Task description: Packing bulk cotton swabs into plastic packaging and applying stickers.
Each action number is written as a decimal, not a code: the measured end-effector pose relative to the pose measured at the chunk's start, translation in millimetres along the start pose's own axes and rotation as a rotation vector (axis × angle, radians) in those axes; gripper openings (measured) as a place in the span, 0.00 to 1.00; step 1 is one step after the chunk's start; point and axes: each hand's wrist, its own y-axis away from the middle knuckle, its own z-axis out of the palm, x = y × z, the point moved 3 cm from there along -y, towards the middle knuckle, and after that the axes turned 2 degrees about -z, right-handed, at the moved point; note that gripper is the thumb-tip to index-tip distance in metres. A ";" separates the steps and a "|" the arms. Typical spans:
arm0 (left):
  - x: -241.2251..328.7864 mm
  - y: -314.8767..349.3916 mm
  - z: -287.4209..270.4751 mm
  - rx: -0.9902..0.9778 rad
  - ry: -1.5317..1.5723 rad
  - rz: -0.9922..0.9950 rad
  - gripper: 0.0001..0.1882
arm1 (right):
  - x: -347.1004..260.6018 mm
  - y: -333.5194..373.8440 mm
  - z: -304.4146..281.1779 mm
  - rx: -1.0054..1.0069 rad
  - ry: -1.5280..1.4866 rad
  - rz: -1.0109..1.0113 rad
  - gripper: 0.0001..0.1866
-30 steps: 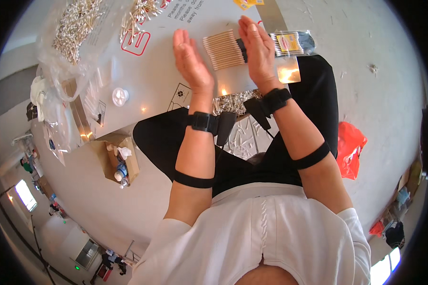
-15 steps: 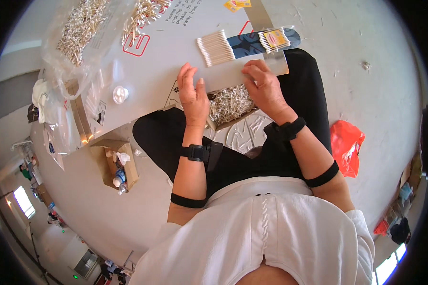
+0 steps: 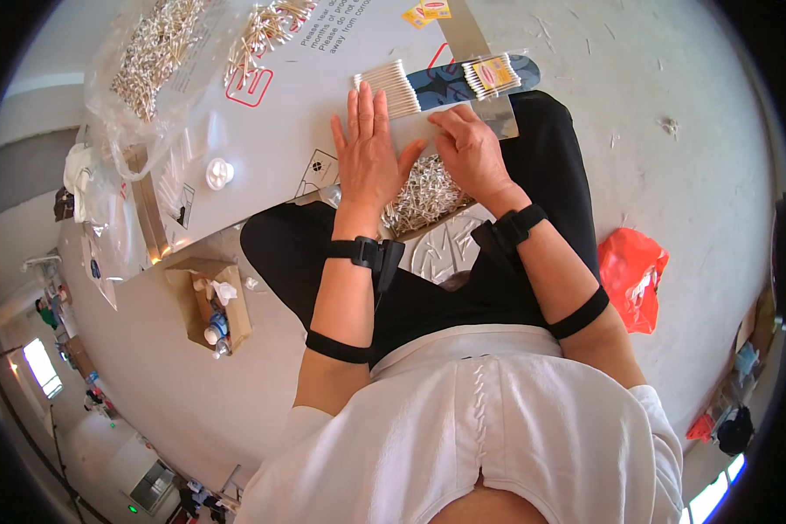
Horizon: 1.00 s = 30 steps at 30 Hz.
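Observation:
My left hand (image 3: 371, 166) lies flat with its fingers stretched out, the fingertips reaching the near end of a row of cotton swabs (image 3: 397, 87). The swabs lie side by side on a dark blue patterned strip (image 3: 441, 86). Farther right on this strip sits a small clear pack of cotton swabs with a yellow label (image 3: 495, 73). Just below the strip, my right hand (image 3: 473, 155) has its fingers curled in; whatever they hold, if anything, is hidden. Between my wrists, a box full of loose cotton swabs (image 3: 424, 196) stands by my lap, partly covered by both hands.
On the grey printed board (image 3: 271, 157) are a plastic bag of swabs (image 3: 153, 61), a loose swab pile (image 3: 266, 35), a round white container (image 3: 219, 173) and yellow cards (image 3: 424, 12). A cardboard box (image 3: 236, 325) and a red bag (image 3: 635, 279) lie on the floor.
My left hand has moved forward and flattened, its fingers spreading onto the swab row. My right hand has shifted slightly left, its fingers still curled. The whole view has shifted a little.

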 end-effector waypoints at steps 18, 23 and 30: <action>-3.5 -15.4 15.9 -0.019 0.023 0.006 0.46 | 6.6 -27.3 9.7 -0.040 0.216 0.010 0.08; -3.3 -15.5 15.1 -0.021 0.035 -0.006 0.46 | 4.8 -27.1 10.5 -0.057 0.215 -0.007 0.08; -3.3 -15.5 15.5 -0.024 0.031 -0.015 0.46 | 3.5 -34.4 10.8 -0.030 0.204 0.066 0.10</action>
